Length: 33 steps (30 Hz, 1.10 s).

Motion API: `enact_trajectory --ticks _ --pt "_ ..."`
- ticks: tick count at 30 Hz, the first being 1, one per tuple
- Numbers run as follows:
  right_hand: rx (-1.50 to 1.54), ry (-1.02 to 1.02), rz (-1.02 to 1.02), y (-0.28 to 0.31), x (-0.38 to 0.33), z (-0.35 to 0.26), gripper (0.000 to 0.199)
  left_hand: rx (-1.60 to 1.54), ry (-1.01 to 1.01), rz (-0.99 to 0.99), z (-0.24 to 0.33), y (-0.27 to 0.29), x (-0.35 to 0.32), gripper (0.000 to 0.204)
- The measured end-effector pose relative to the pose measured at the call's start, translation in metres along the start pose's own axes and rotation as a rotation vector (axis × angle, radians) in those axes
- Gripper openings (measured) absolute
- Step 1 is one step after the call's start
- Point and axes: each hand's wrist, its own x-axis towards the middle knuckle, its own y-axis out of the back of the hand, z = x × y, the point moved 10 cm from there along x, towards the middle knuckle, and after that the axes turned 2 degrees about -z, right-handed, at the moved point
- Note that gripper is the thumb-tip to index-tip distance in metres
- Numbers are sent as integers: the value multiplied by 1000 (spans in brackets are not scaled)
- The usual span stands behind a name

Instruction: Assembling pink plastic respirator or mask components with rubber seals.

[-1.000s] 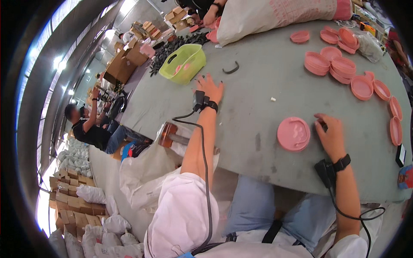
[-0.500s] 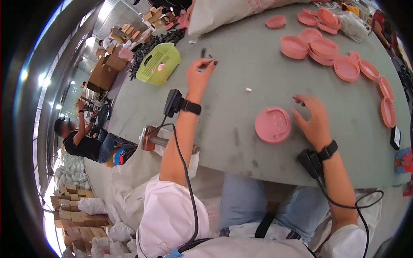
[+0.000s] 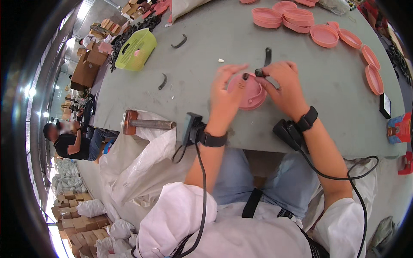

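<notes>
In front of me a round pink plastic lid (image 3: 254, 101) with a raised curved part lies on the table, partly covered by my hands. My right hand (image 3: 284, 88) pinches a curved black strip (image 3: 268, 56) between thumb and fingers, just above the lid's far right edge. Over the lid's left side is my left hand (image 3: 227, 91), its blurred fingers apart and its dark-tipped thumb raised; I see nothing held in it. Two more curved black strips, one farther away (image 3: 179, 41) and one nearer (image 3: 162, 81), lie to the left.
A green basket (image 3: 137, 50) stands at the far left, beside a heap of black pieces. A wooden-handled mallet (image 3: 150, 124) rests on white sacking at the near left. Several pink round parts (image 3: 324, 35) lie at the far right. A small white piece (image 3: 221, 60) sits beyond the lid.
My left hand has come right and nearer, to the lid. The right hand has moved to the lid and now holds a black strip. Two strips now lie at the left. My view has shifted.
</notes>
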Motion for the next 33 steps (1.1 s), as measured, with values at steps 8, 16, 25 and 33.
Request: enact_trajectory --ticks 8,16,25,33 --pt "-160 2 -233 -17 -5 -2 15 423 -182 -224 -24 -19 -32 53" --pt "-221 -83 -263 -25 -9 15 20 673 249 -67 -15 -20 -47 46" --pt "52 -77 -18 -23 -11 43 21 -477 102 -440 91 -51 -87 17" --pt "-32 -285 -109 -29 -12 66 30 -308 501 -583 218 -19 -92 4"
